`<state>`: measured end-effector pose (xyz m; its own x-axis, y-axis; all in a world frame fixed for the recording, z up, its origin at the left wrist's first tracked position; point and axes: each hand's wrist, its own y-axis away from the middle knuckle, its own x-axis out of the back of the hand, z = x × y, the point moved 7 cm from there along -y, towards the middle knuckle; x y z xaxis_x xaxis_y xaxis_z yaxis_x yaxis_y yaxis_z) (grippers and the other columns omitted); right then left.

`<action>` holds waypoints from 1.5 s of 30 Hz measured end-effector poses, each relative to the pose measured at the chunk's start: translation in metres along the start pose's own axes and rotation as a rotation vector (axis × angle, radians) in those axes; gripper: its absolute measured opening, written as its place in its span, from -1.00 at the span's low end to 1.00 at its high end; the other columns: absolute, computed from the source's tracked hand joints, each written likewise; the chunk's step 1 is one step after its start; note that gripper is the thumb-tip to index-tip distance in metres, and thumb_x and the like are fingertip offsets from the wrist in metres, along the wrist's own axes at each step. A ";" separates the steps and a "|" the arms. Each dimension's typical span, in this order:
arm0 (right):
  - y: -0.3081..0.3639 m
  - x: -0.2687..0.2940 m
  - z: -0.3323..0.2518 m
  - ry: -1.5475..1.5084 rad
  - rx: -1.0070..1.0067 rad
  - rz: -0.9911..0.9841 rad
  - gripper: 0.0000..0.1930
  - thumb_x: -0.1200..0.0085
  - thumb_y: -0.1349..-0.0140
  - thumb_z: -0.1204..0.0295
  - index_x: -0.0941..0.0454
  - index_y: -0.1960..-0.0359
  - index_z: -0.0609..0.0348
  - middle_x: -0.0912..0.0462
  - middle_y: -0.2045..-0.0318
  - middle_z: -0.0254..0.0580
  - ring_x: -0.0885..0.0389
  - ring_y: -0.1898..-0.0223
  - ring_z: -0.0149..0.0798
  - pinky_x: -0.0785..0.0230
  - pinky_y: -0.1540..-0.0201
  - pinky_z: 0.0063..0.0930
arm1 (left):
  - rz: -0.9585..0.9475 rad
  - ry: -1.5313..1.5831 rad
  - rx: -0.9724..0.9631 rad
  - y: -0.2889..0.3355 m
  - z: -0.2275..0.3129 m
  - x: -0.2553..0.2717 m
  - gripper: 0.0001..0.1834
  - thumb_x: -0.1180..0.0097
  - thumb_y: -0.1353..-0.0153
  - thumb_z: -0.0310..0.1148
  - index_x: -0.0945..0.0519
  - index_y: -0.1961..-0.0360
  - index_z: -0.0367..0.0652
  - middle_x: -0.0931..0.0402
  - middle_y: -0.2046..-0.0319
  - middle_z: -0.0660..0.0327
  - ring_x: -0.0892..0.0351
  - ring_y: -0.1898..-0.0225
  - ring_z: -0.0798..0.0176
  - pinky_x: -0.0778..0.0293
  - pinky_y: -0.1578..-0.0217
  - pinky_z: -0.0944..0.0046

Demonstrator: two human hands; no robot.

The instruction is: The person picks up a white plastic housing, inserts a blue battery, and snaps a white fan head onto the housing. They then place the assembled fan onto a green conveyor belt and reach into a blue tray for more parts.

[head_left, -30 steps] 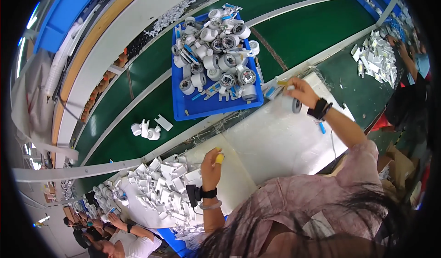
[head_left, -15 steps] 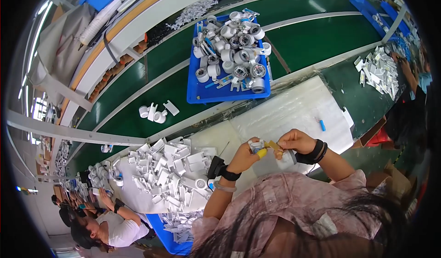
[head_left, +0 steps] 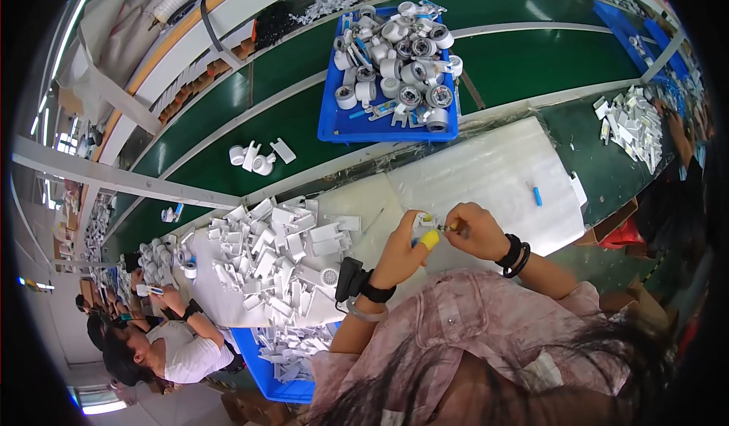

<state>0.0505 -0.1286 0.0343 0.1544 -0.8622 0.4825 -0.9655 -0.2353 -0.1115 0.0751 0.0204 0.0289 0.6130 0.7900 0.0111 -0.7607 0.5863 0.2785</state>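
Observation:
My left hand (head_left: 399,253), with a yellow cover on its thumb, is closed around a small white plastic part (head_left: 427,219). Most of that part is hidden by the fingers. Just to its right, my right hand (head_left: 475,230) has thumb and fingers pinched together against the part's edge. Whatever those fingertips grip is too small to name. Both hands are above the pale sheet (head_left: 493,175) covering the bench. Left of my left hand lies a heap of white plastic pieces (head_left: 285,247).
Beyond the bench, a blue tray (head_left: 334,126) on the green conveyor (head_left: 539,61) is piled with round white housings. A small blue cylinder (head_left: 538,196) lies right of my hands. More white pieces (head_left: 630,126) sit far right. A co-worker (head_left: 190,350) is at the left.
The yellowish strip visible between my hands earlier no longer shows. My right hand has moved slightly left and up, its fingertips now tight against the white part. The whole view has shifted a little.

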 end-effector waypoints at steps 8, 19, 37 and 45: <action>0.008 0.013 -0.009 -0.210 -0.007 0.360 -0.79 -0.25 -0.04 0.60 -0.59 0.26 0.18 -0.53 0.42 -0.30 -0.50 0.41 -0.50 -0.33 0.44 -0.62 | 0.148 0.336 -0.087 -0.004 -0.016 -0.002 -0.76 0.19 -0.37 -0.47 -0.31 -0.04 -0.19 -0.47 0.36 0.15 -0.48 0.52 0.35 -0.41 0.58 0.39; 0.009 0.012 -0.037 -0.005 0.211 0.384 -0.82 -0.22 -0.04 0.58 -0.61 0.28 0.16 -0.60 0.42 -0.20 -0.55 0.32 -0.17 -0.34 0.10 -0.35 | 0.145 0.274 -0.060 0.005 -0.003 -0.006 -0.62 0.21 -0.15 -0.61 -0.29 -0.04 -0.30 -0.47 0.42 0.17 -0.46 0.55 0.37 -0.43 0.61 0.38; 0.010 0.015 -0.042 0.100 0.341 0.458 -0.71 -0.33 0.16 0.58 -0.64 0.34 0.01 -0.48 0.36 -0.32 -0.41 0.25 -0.17 -0.27 0.13 -0.33 | 0.093 0.194 -0.168 0.008 0.006 -0.017 -0.62 0.20 -0.14 -0.56 -0.32 -0.03 -0.25 -0.41 0.50 0.24 -0.33 0.63 0.47 -0.29 0.60 0.42; 0.009 0.012 -0.036 0.116 0.329 0.445 -0.71 -0.33 0.15 0.58 -0.65 0.33 -0.02 -0.49 0.39 -0.35 -0.39 0.25 -0.16 -0.25 0.13 -0.33 | 0.112 0.279 -0.216 0.011 0.006 -0.018 -0.62 0.16 -0.19 -0.52 -0.33 -0.06 -0.32 -0.43 0.48 0.21 -0.34 0.57 0.49 -0.29 0.56 0.45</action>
<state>0.0356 -0.1247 0.0707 -0.2946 -0.8596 0.4176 -0.8131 -0.0041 -0.5821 0.0571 0.0113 0.0379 0.4642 0.8525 -0.2402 -0.8657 0.4941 0.0806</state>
